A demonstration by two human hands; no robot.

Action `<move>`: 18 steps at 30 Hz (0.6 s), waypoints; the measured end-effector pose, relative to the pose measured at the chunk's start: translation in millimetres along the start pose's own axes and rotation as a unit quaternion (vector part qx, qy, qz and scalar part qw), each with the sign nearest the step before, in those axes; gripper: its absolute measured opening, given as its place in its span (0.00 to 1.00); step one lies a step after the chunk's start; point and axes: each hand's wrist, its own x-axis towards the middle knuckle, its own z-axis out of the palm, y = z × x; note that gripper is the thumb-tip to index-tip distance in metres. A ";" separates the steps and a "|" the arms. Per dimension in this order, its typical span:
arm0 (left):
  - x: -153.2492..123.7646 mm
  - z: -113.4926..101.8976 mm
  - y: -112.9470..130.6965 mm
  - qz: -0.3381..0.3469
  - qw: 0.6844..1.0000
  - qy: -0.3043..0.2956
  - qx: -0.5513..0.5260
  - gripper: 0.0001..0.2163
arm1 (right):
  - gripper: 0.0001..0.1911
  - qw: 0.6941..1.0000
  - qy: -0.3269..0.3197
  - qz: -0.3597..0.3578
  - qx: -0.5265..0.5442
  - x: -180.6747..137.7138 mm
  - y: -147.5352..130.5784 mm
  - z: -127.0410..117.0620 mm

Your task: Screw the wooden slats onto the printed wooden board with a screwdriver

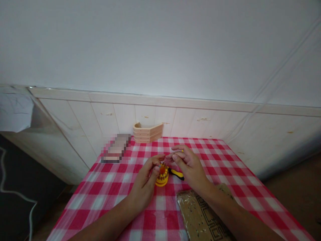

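In the head view, the yellow round piece [162, 181] sits on the checked cloth [117, 197] just below the middle of the frame, with a ring of small dark knobs around its upper part and an orange middle. The person's left hand [145, 179] is beside it on its left: thumb and forefinger are bent close together over its upper edge, the thumb overlapping it. Whether they pinch something tiny or press on the piece cannot be told.

The right hand [188, 163], right of centre, has its fingers half curled towards the left fingertips, thumb near the forefinger; whether it has hold of anything fine cannot be told. Below it lies a black-and-yellow handle [177, 174], partly hidden.

The step in hand looks like close fingertip work at the top of the piece, both hands brought together there. The next move seems to call for a steady left hand and a light, precise touch among the knobs.

At lower right, a film-wrapped brown packet [192, 214] lies partly under the right forearm; at the back, left of centre, stands a curved wooden holder [147, 134].
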 end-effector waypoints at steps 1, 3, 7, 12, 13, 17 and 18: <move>-0.3 0.3 -0.1 0.000 1.000 0.006 -0.008 0.10 | 0.08 1.000 -0.008 0.003 0.009 -0.6 -1.1 0.3; -1.1 0.6 -1.1 -0.001 0.999 0.015 -0.028 0.10 | 0.07 1.000 -0.022 -0.004 0.008 -0.7 -3.9 -0.2; -2.1 -2.2 -4.3 0.006 0.997 0.057 -0.048 0.10 | 0.07 0.996 -0.039 -0.056 -0.060 2.0 -8.7 -3.6; 1.8 -10.0 -6.5 0.026 0.993 0.112 0.011 0.12 | 0.08 0.996 -0.077 -0.024 -0.040 1.1 -9.1 -5.3; 2.8 -11.0 -6.7 0.027 0.993 0.116 0.015 0.12 | 0.07 0.996 -0.077 -0.023 -0.043 0.3 -9.3 -5.5; 4.6 -11.9 -7.8 0.035 0.991 0.126 0.023 0.12 | 0.06 0.995 -0.059 -0.046 -0.070 -1.5 -11.9 -7.6; 4.6 -11.7 -8.1 0.037 0.991 0.126 0.026 0.12 | 0.04 0.993 -0.064 -0.054 -0.083 -1.3 -12.8 -8.0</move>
